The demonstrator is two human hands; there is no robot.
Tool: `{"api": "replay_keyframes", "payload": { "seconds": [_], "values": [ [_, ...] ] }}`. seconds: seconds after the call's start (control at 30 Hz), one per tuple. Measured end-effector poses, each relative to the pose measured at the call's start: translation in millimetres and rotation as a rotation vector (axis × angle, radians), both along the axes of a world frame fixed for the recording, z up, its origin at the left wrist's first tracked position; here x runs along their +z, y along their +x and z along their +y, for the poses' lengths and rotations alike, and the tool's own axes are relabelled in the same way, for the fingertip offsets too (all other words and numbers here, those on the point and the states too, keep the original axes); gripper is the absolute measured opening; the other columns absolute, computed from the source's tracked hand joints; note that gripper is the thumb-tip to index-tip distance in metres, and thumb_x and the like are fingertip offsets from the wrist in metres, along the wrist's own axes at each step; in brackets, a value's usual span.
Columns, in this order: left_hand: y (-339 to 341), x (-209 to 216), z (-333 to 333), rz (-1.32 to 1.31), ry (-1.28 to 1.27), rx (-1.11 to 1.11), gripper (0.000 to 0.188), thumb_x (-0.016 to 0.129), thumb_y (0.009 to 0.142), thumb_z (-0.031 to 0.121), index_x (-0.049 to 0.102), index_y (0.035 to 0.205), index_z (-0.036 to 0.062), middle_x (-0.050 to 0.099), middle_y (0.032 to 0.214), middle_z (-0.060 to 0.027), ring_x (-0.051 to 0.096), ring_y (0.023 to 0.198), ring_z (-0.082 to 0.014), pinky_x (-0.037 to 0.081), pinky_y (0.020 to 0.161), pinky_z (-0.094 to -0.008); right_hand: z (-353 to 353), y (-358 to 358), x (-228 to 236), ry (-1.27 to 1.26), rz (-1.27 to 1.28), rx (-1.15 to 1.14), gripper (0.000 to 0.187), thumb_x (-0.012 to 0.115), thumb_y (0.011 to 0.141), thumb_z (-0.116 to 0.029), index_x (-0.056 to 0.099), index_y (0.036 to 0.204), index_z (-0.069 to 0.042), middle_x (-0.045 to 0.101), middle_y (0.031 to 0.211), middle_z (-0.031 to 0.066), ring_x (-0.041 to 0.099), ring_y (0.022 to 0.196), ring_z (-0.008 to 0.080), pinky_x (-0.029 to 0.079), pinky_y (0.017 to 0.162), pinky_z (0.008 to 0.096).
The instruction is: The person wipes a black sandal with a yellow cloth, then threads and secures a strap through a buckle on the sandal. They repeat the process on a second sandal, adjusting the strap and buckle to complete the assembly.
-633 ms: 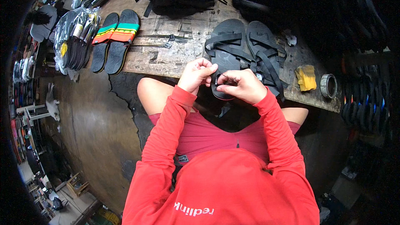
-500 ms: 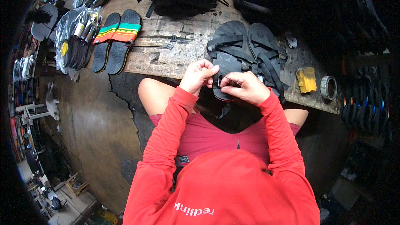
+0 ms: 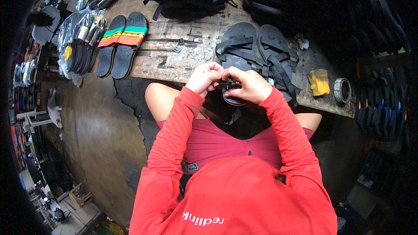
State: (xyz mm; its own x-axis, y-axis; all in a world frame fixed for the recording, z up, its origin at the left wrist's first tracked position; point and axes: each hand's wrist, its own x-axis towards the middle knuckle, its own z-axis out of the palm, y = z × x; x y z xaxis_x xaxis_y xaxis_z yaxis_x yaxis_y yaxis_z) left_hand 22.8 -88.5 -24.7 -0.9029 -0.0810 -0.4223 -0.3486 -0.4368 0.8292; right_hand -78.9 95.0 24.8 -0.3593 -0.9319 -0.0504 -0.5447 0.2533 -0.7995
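A black strappy sandal (image 3: 241,35) lies with its heel end toward me at the table's edge. Its mate (image 3: 275,39) sits right beside it, straps crossed over the sole. My left hand (image 3: 203,78) is closed at the heel end of the first sandal, fingertips pinched on its thin black strap. From the other side my right hand (image 3: 249,86) pinches the same strap, thumb below and fingers above, almost touching the left fingertips. The fingers hide most of the strap between them.
Striped-band slides (image 3: 124,54) and plastic-bagged footwear (image 3: 79,45) are on the left. Two thin buckled straps (image 3: 174,42) lie mid-table. Black sandals (image 3: 187,2) are stacked at the back. To the right are a yellow cloth (image 3: 319,82) and a tape roll (image 3: 342,90).
My right hand has shifted slightly left and up, bringing its fingers against the left fingertips at the strap. The left hand has barely moved.
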Motion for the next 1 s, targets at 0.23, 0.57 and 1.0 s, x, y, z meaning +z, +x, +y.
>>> {"api": "replay_keyframes", "payload": {
  "seconds": [0.23, 0.57, 1.0],
  "values": [
    [37.9, -2.6, 10.5, 0.204, -0.462, 0.236, 0.023, 0.057, 0.101, 0.026, 0.065, 0.099, 0.0043, 0.067, 0.085, 0.0006, 0.055, 0.060, -0.0037, 0.045, 0.054, -0.0207, 1.9, -2.0, -2.9, -0.031, -0.023, -0.024, 0.037, 0.080, 0.077, -0.030, 0.067, 0.105, -0.010, 0.069, 0.084, 0.0162, 0.070, 0.077, 0.0335, 0.053, 0.068, 0.0386],
    [107.3, 81.7, -78.6, -0.017, -1.045, 0.454, 0.029, 0.056, 0.098, 0.012, 0.061, 0.071, 0.0021, 0.059, 0.068, -0.0068, 0.056, 0.063, -0.0161, 0.044, 0.058, -0.0326, 11.7, -16.2, -3.2, -0.026, -0.078, -0.032, 0.026, 0.072, 0.074, -0.019, 0.065, 0.093, -0.004, 0.065, 0.076, 0.0150, 0.065, 0.068, 0.0234, 0.050, 0.064, 0.0357],
    [52.3, 50.8, -18.0, 0.532, -1.154, 0.389, 0.009, 0.060, 0.093, 0.002, 0.065, 0.085, 0.0004, 0.060, 0.072, -0.0127, 0.060, 0.064, -0.0262, 0.048, 0.061, -0.0373, 13.6, -14.0, -8.0, -0.122, -0.425, -0.080, 0.013, 0.074, 0.081, -0.011, 0.064, 0.086, -0.004, 0.062, 0.077, -0.0029, 0.053, 0.070, 0.0061, 0.045, 0.062, 0.0264]
  ]
}}
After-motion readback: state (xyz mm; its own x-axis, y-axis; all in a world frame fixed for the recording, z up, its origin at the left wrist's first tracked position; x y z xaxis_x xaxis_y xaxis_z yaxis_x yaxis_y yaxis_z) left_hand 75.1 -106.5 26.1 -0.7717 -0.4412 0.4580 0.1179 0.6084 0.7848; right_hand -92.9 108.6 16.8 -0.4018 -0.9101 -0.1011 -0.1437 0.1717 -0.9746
